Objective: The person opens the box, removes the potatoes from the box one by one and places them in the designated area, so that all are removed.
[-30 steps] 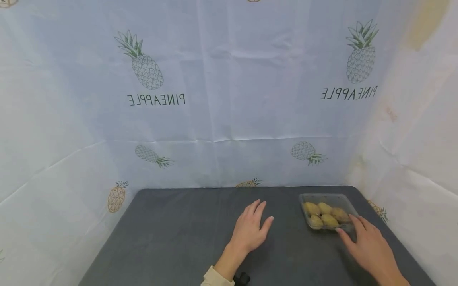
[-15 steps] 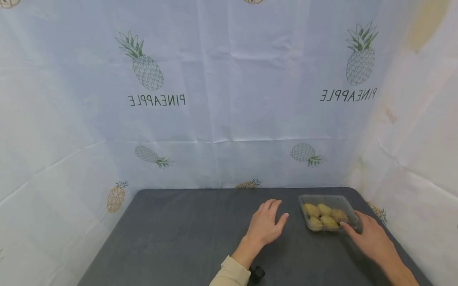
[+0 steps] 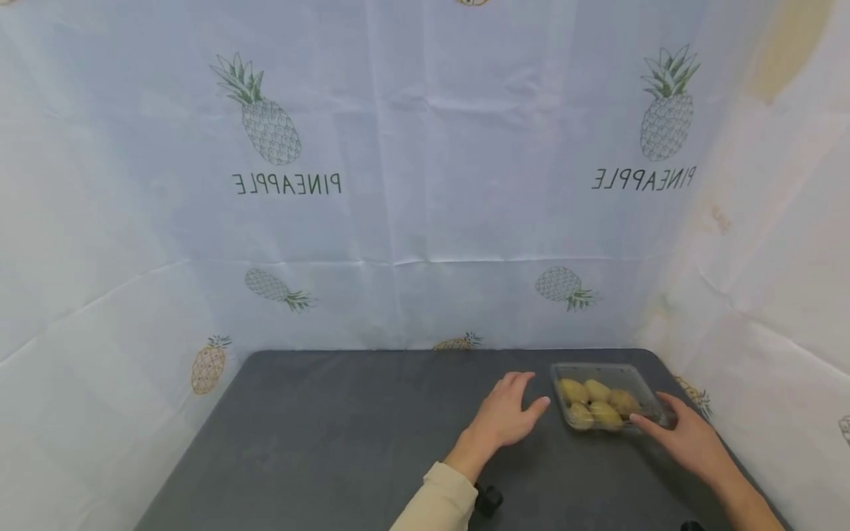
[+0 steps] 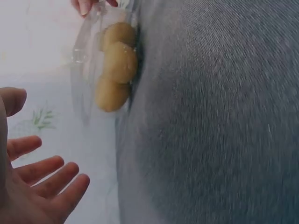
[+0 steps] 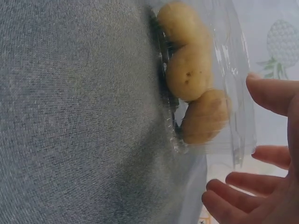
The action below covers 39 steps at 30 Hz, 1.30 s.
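A clear plastic container (image 3: 634, 376) of potatoes stands at the right of the dark table. Several yellow-brown potatoes (image 5: 189, 72) show through its wall. My right hand (image 3: 690, 439) is at its near right corner, thumb at the front edge and fingers along the right side. In the right wrist view those fingers (image 5: 245, 182) look loosely extended, and the thumb and index fingertips appear to touch the rim. My left hand (image 3: 505, 413) is held to the left of the container, apart from it, with nothing in it. The left wrist view shows its fingers (image 4: 53, 182) spread and relaxed.
The dark grey table (image 3: 332, 428) ends at pale cloth walls (image 3: 425, 184) printed with pineapples, behind and on both sides. The container is near the table's right edge. Black wrist gear (image 3: 489, 501) shows below my left sleeve (image 3: 441, 498).
My left hand has moved right, closer to the container. My right hand has come further round the container's right corner. The container has hardly shifted.
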Motion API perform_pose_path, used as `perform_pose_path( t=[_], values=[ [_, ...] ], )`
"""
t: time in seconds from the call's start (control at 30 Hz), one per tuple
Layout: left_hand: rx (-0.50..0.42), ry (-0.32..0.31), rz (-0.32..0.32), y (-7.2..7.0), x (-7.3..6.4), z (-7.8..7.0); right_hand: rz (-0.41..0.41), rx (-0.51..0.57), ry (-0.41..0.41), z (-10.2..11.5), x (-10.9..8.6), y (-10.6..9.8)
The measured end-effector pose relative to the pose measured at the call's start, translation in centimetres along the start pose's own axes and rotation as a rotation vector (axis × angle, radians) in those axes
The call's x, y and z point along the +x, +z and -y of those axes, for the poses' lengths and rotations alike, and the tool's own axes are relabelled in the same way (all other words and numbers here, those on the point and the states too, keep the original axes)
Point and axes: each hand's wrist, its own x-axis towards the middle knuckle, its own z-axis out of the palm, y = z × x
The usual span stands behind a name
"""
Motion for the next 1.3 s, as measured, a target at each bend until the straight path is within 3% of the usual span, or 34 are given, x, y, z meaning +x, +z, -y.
perform_pose_path(
  t=[0.23,0.43,0.77,0.97,1.3],
  values=[
    [-0.102,-0.066,0.061,1.5,0.9,-0.7,0.055,0.068,0.038,-0.5,0.3,0.3],
    [-0.199,-0.104,0.045,2.8,1.6,-1.0,0.070,0.119,0.009,-1.0,0.5,0.3],
    [-0.283,-0.088,0.037,5.2,2.2,-1.5,0.083,0.206,0.016,-1.5,0.9,0.8],
    [-0.406,-0.104,-0.032,6.6,2.2,-2.3,0.070,0.255,-0.004,-1.5,0.6,1.0],
    [-0.602,-0.162,-0.173,8.3,2.2,-3.0,0.066,0.279,0.042,-0.6,0.8,1.2]
  ],
)
